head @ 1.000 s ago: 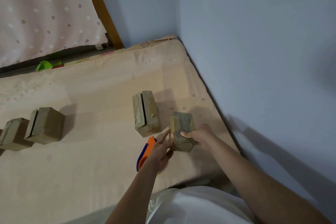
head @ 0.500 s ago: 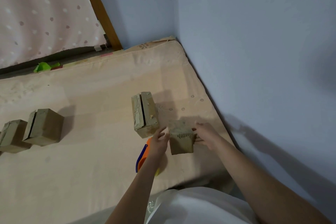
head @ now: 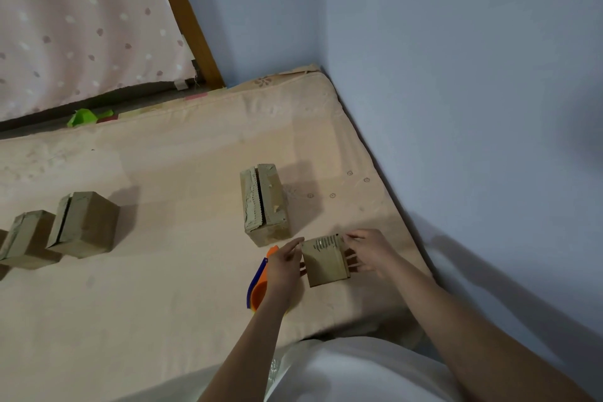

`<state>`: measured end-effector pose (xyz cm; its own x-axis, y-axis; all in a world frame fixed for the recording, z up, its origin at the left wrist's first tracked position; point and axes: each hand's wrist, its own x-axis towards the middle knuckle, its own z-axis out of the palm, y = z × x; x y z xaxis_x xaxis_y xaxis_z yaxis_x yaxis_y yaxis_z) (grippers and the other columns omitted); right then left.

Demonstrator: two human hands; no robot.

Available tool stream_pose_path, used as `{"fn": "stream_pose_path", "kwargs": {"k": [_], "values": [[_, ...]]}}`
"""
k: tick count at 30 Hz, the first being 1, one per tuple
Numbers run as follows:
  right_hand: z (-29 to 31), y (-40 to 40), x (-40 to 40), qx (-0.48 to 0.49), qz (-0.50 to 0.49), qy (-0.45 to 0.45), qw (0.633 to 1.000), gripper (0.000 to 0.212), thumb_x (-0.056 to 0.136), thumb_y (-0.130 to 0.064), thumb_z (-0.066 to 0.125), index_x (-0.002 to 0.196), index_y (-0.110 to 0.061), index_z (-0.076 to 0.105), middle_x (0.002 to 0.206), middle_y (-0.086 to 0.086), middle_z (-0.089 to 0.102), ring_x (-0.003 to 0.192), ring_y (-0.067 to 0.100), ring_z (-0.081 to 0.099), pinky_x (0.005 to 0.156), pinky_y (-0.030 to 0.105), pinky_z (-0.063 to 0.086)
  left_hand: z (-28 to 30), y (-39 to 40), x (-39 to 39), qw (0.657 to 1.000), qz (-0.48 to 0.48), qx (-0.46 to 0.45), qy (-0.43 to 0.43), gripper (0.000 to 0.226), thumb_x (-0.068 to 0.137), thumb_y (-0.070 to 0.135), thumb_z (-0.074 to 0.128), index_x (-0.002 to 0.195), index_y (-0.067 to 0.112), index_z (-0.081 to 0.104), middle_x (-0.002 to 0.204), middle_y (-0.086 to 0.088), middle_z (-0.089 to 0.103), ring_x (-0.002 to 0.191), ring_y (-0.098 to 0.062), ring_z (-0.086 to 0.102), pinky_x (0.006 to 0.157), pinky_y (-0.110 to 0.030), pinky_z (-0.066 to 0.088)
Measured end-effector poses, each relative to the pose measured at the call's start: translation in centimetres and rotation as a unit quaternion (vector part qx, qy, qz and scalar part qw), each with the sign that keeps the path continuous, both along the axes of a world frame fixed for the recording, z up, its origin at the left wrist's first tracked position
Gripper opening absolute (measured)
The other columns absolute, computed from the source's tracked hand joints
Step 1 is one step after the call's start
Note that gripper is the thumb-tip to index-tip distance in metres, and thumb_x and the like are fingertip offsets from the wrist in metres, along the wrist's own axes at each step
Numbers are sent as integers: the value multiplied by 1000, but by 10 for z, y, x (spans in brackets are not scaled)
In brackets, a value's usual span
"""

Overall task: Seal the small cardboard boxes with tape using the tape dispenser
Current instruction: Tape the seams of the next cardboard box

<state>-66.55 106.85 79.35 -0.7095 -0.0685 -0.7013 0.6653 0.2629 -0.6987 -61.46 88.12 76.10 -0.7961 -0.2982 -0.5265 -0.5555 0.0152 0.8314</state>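
Observation:
A small cardboard box rests on the mattress near its front right corner, with torn corrugated marks on its top. My left hand grips its left side, thumb at the top corner. My right hand touches the right side with straight, spread fingers and the thumb along the top edge. The orange and blue tape dispenser lies on the mattress just left of the box, partly hidden under my left hand and wrist.
A taller box with an open slit on top stands just behind the dispenser. Two more boxes, one beside another, sit at the far left. A blue wall borders the mattress on the right. A green scrap lies behind the mattress.
The box, held up on edge a second ago, now sits flat on the mattress. Both hands came down with it and stay at its sides.

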Motion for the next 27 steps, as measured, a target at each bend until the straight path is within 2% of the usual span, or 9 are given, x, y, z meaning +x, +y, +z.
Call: {"fn": "stream_pose_path", "kwargs": {"k": [5, 10, 14, 16, 20, 23, 25, 27], "values": [[-1, 0, -1, -17, -9, 8, 1000, 26, 99, -25, 61, 123, -16, 67, 106, 6, 71, 84, 30, 73, 69, 38, 62, -1, 0, -1, 1000, 4, 17, 12, 27, 102, 24, 53, 125, 24, 67, 110, 6, 73, 106, -14, 66, 92, -39, 58], [7, 1, 0, -37, 6, 8, 999, 30, 100, -28, 60, 128, -21, 63, 104, 5, 71, 90, 28, 71, 69, 34, 60, -5, -2, 1, 998, 23, 59, 25, 26, 101, 24, 56, 123, 19, 68, 104, 4, 75, 106, -19, 69, 91, -40, 58], [7, 3, 3, -46, 32, 25, 998, 31, 100, -28, 59, 132, -26, 62, 107, -2, 69, 90, 18, 69, 66, 27, 56, -5, -2, 4, 997, 17, 57, 46, 27, 100, 24, 57, 125, 22, 68, 107, 7, 74, 104, -14, 68, 87, -33, 59], [4, 3, 3, -44, 29, 34, 998, 30, 100, -28, 60, 130, -27, 63, 109, -3, 69, 92, 18, 69, 68, 29, 57, -4, -2, 5, 997, 15, 51, 48, 27, 100, 25, 58, 124, 24, 69, 107, 9, 74, 104, -12, 68, 87, -32, 59], [-5, -4, 2, -3, 9, 73, 997, 26, 97, -28, 64, 122, -28, 68, 107, -4, 72, 95, 17, 69, 74, 36, 62, -2, 3, -2, 998, 50, 21, 34, 19, 98, 21, 61, 112, 24, 73, 101, 6, 74, 96, -14, 69, 82, -34, 61], [-12, -12, 1, 25, -12, 97, 995, 24, 95, -29, 65, 118, -26, 72, 108, -5, 73, 95, 16, 69, 79, 40, 62, -5, 8, -10, 997, 69, -17, 17, 14, 93, 28, 64, 95, 36, 75, 96, 11, 75, 93, -16, 68, 81, -41, 61], [-11, -14, 0, 22, -31, 86, 996, 23, 95, -28, 66, 116, -25, 73, 103, -5, 73, 93, 18, 69, 75, 38, 63, -3, 9, -13, 997, 73, -25, 1, 13, 91, 34, 65, 88, 43, 74, 94, 17, 73, 95, -17, 66, 83, -43, 60], [-8, -13, -1, 2, -53, 67, 996, 23, 95, -26, 66, 116, -22, 73, 101, -2, 74, 92, 20, 70, 68, 35, 62, -3, 9, -12, 997, 73, -4, 0, 15, 93, 32, 64, 94, 43, 74, 99, 16, 73, 99, -16, 66, 86, -41, 59]]}}
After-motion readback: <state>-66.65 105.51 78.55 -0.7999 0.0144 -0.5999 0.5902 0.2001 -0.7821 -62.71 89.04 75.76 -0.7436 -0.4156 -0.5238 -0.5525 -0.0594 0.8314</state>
